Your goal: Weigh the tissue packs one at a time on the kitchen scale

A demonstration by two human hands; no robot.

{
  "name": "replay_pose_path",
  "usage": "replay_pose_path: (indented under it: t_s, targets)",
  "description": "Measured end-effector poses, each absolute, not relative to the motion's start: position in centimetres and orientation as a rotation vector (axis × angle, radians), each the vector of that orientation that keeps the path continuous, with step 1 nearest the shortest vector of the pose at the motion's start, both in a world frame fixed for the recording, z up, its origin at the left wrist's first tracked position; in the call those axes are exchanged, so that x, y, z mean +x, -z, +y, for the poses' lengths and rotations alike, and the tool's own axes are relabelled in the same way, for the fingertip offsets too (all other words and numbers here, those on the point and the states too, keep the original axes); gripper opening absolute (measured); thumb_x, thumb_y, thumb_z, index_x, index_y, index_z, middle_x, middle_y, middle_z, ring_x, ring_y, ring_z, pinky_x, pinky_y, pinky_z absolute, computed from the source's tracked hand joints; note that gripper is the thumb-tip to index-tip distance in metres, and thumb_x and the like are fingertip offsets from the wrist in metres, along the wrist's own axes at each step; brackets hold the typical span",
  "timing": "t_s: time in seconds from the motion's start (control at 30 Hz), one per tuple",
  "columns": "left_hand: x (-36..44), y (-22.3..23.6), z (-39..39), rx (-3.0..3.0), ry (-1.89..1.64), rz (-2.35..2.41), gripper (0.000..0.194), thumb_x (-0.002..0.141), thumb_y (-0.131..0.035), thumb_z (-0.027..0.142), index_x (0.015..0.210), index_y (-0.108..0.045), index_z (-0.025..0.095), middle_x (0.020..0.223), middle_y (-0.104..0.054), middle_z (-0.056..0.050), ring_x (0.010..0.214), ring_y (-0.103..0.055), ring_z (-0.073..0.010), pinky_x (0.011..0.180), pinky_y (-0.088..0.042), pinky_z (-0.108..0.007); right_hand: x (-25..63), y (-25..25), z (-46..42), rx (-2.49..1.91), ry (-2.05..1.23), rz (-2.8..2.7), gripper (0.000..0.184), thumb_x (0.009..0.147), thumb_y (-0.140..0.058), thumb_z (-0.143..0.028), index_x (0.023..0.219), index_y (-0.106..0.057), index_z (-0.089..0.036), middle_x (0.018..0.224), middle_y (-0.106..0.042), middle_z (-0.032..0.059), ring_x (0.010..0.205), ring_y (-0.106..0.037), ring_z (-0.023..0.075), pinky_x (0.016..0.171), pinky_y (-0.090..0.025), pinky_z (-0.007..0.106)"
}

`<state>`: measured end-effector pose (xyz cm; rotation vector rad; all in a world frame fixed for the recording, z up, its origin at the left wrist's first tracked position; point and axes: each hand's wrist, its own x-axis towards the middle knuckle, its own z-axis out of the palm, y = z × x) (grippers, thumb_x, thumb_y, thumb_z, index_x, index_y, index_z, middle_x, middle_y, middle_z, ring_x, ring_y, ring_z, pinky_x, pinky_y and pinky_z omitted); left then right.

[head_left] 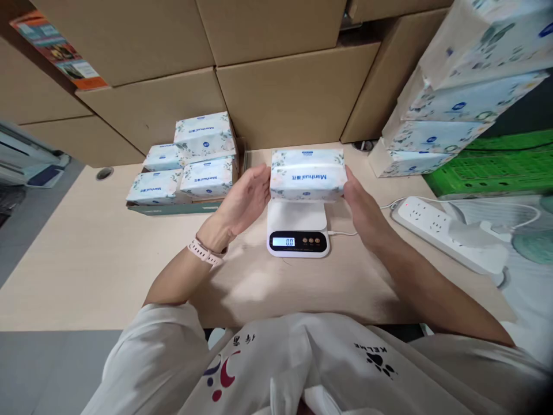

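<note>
A soft pack of tissues (307, 176), white and pale blue with a floral print, is between my two hands over the back part of a white digital scale (297, 216). The scale's lit display reads 0.0. My left hand (248, 199), with a pink watch strap on the wrist, presses the pack's left end. On the opposite end, my right hand (360, 202) grips the pack, its fingers partly hidden behind it. The pack covers the rear of the scale's plate.
Several tissue packs (207, 176) sit in a low green-edged carton (173, 210) on the left. Another stack of packs (436, 135) rises at the right by a green crate (496, 167). A white power strip (449, 233) lies at right. Cardboard boxes (294, 98) wall the back.
</note>
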<state>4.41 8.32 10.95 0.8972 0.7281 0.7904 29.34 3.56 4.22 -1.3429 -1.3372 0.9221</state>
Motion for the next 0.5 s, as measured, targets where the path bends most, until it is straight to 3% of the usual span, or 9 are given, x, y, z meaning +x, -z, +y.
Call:
replay_pose_path:
  t_s: [0.1,0.17,0.33,0.5]
  targets:
    - [3.6,-9.4,6.9,0.830,-0.766,0.748,0.046,0.098,-0.053,0.044,0.130,-0.070,0.016,0.144,-0.070,-0.009,0.154,-0.047,-0.0313,0.134,-0.032,-0.045,28.5,-3.3,1.6,-1.501,-1.074,-1.238,0.077,0.092,-0.052,-0.079,0.160,-0.042,-0.045,0.171,-0.042,-0.0069,0.167,-0.023,0.0319,0.138,-0.008,0.067]
    - [3.2,-8.3,6.8,0.828,-0.766,0.763,0.042,0.097,-0.053,0.043,0.122,-0.072,0.016,0.145,-0.069,-0.010,0.155,-0.045,-0.0310,0.135,-0.030,-0.044,28.1,-2.6,1.2,-1.539,-1.104,-1.213,0.077,0.092,-0.051,-0.079,0.160,-0.042,-0.044,0.171,-0.043,-0.0046,0.167,-0.024,0.0318,0.138,-0.009,0.067]
    - [1.5,-5.2,6.8,0.801,-0.984,0.956,0.035,0.092,-0.061,0.047,0.114,-0.073,0.021,0.162,-0.054,-0.006,0.164,-0.031,-0.0302,0.136,-0.026,-0.047,27.9,-0.3,1.4,-1.410,-0.819,-1.129,0.070,0.098,-0.042,-0.074,0.152,-0.056,-0.031,0.159,-0.058,0.0063,0.151,-0.052,0.0288,0.133,-0.030,0.061]
    - [0.5,-2.2,5.5,0.891,-1.210,1.025,0.047,0.085,-0.069,0.057,0.120,-0.072,0.025,0.162,-0.055,-0.007,0.162,-0.036,-0.0301,0.134,-0.030,-0.048,28.6,1.2,1.0,-1.313,-0.454,-1.047,0.062,0.104,-0.040,-0.063,0.145,-0.060,-0.021,0.143,-0.068,0.0142,0.130,-0.066,0.0247,0.123,-0.044,0.054]
